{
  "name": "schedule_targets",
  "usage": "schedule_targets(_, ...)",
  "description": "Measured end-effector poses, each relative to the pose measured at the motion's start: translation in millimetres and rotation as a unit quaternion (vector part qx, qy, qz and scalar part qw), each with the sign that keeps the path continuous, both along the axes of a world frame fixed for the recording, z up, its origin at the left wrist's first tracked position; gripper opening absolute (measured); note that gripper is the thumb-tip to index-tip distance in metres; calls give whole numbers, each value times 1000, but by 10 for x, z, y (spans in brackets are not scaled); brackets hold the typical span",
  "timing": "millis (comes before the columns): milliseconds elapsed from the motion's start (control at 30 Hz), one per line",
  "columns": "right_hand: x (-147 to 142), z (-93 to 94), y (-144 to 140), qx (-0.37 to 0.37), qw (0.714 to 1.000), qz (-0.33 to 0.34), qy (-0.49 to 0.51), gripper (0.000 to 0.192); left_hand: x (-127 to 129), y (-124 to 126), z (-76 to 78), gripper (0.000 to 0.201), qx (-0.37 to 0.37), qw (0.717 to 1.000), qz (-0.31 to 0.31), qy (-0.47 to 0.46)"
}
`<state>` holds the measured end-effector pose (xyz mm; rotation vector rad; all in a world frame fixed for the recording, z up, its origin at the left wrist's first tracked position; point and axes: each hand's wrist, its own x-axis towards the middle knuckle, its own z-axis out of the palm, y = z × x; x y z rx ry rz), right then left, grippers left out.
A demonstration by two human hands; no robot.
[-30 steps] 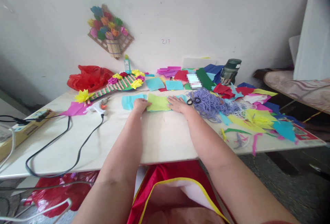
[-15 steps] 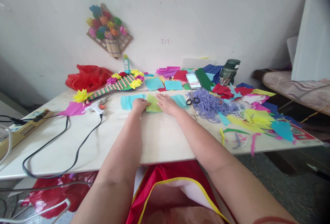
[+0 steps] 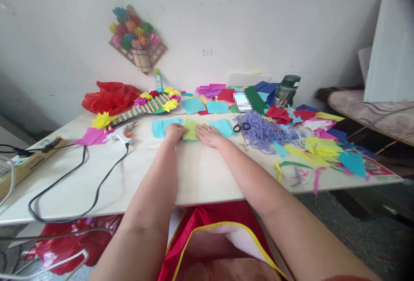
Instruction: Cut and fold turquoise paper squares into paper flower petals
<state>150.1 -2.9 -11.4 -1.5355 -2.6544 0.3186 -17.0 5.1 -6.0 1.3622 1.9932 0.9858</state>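
Inside the counter's [image 3: 207, 177] front edge, the half-curled left hand [image 3: 175, 131], grip unclear, and flat right hand [image 3: 208, 135] touch yellow-green crepe paper [image 3: 190, 128]; likely light, tearable, best held by edges.

Two bare arms reach forward from the lower corners of the frame, converging in front of the person at work. The left arm [image 3: 148, 199] runs up and inward, nearly straight, to a wrist [image 3: 170, 144] roughly in line with the forearm. The left hand [image 3: 175, 132] is low, back upward, its thumb [image 3: 184, 130] pointing toward the other hand; its remaining fingers are hard to make out. The right arm [image 3: 274, 199] slants in from the opposite side, also extended. The right hand [image 3: 208, 135] lies flat, palm down, its slightly spread fingers [image 3: 201, 129] angled toward the left. The hands sit near each other but apart.
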Motion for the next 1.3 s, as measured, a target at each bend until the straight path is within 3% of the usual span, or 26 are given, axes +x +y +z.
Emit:
schedule_targets(400,-17,-39,4,18,1000,6,20,60,15,3,-10,20,38,998,-2,52)
schedule_targets(733,-11,-10,-28,26,1000,11,9,58,133,-29,16,22,43,997,6,-71)
schedule_targets(900,-16,1,-33,24,1000,12,4,57,191,-54,44,22,61,996,8,-62)
schedule_targets(1100,-13,-11,-20,33,999,24,9,56,224,-62,22,20,100,994,-20,-39)
schedule_targets(1300,-5,-8,-26,35,999,26,9,55,273,-77,40,29,92,988,-63,-109)
